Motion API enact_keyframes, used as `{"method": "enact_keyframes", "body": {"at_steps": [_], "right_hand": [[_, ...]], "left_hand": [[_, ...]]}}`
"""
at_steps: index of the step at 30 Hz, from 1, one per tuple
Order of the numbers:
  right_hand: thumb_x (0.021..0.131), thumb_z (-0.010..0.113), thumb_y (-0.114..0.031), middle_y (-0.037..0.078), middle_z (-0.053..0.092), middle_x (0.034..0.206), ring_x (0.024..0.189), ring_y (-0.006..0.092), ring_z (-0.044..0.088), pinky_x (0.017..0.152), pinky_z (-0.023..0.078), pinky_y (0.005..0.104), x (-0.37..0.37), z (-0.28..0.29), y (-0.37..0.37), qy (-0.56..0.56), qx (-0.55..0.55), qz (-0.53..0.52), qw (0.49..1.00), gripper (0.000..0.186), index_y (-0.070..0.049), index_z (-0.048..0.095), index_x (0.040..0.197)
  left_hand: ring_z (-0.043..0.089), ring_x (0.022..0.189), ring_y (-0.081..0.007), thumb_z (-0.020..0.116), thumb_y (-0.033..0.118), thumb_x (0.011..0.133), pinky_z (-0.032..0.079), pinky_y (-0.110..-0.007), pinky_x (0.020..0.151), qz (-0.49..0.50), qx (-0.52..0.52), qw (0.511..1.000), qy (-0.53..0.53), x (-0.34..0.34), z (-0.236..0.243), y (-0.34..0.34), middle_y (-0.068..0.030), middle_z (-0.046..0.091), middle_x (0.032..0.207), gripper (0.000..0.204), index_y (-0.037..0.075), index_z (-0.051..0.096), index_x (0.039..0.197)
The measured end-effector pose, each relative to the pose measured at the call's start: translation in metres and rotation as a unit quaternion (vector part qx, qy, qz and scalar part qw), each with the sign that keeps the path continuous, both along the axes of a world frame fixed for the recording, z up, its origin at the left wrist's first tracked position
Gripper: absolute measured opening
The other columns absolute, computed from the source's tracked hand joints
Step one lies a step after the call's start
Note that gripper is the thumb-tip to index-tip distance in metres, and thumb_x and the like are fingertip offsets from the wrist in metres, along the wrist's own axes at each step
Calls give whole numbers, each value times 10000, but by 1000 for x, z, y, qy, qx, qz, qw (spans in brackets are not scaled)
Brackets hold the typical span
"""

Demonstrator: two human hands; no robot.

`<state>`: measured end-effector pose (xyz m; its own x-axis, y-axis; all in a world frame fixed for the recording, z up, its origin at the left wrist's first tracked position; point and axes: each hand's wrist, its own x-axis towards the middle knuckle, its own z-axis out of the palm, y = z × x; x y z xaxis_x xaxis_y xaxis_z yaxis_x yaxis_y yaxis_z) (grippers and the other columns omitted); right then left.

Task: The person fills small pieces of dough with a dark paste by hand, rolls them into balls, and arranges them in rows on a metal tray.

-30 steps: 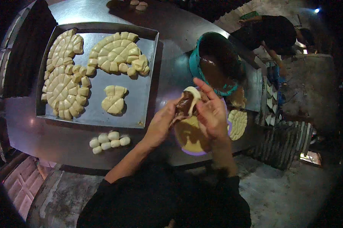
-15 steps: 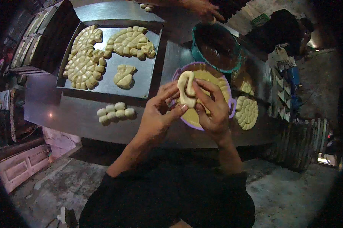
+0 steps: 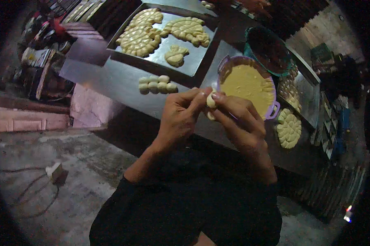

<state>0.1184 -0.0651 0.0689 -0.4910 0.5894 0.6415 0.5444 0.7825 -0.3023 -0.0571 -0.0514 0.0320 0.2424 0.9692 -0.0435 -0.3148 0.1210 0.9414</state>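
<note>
**Dough pinch: small, even, light**

Head view: small pale dough piece (image 3: 210, 101) is pinched between fingertips of left hand (image 3: 178, 118) and right hand (image 3: 245, 125), held up beside the purple-rimmed tub (image 3: 272, 110), near the desk (image 3: 115, 82) edge. Underside is hidden by fingers; whether the edges are fully joined can't be told. Edges are probably best pressed in short, even pinches, turned between each; hard pulling should be avoided, or thin spots may be torn.

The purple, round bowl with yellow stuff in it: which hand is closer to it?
Right. The right hand is by the near edge of the bowl; the left hand is farther away, to its left.
</note>
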Motion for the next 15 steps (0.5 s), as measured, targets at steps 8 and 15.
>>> {"method": "enact_keyframes", "body": {"at_steps": [8,15], "right_hand": [[745,767,-2,87,689,959,828,216,644,720,514,301,-16,-1,-1,139,-190,108,966,146,-45,693,864],[707,818,-25,66,677,943,813,194,619,702,494,312,-45,2,18,123,-228,54,964,298,-109,708,971]], "left_hand": [[658,845,-90,675,213,936,516,-232,733,45,69,993,84,-31,16,-37,-102,737,963,299,-28,702,1112],[663,897,-114,696,204,920,517,-232,784,11,123,992,16,-60,-9,-20,-112,728,1028,310,-24,698,1131]]}}
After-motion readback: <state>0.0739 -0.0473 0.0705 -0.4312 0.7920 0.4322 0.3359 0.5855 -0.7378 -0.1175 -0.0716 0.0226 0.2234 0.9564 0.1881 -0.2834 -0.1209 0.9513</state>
